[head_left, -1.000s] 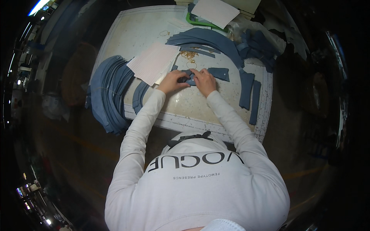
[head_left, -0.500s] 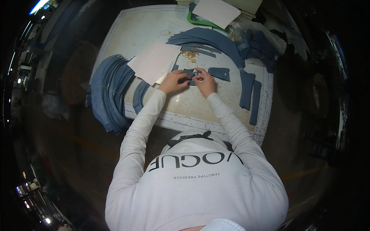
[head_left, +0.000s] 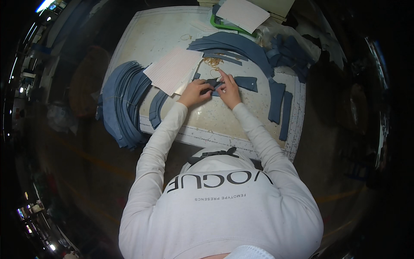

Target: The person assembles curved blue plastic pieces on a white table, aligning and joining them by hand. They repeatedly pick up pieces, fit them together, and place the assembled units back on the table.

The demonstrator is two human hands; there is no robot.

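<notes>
Worktable (head_left: 172,30) cluttered: fabric stack (head_left: 123,101) left, paper sheet (head_left: 172,69) near. My left hand (head_left: 196,91) and right hand (head_left: 228,90) both pinch one small fabric piece (head_left: 213,83).

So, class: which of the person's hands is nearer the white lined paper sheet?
Left. The left hand lies just beside the white lined paper sheet; the right hand sits farther right.

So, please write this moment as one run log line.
left hand + right hand | both pinch small dark blue fabric piece | on white worktable
</notes>
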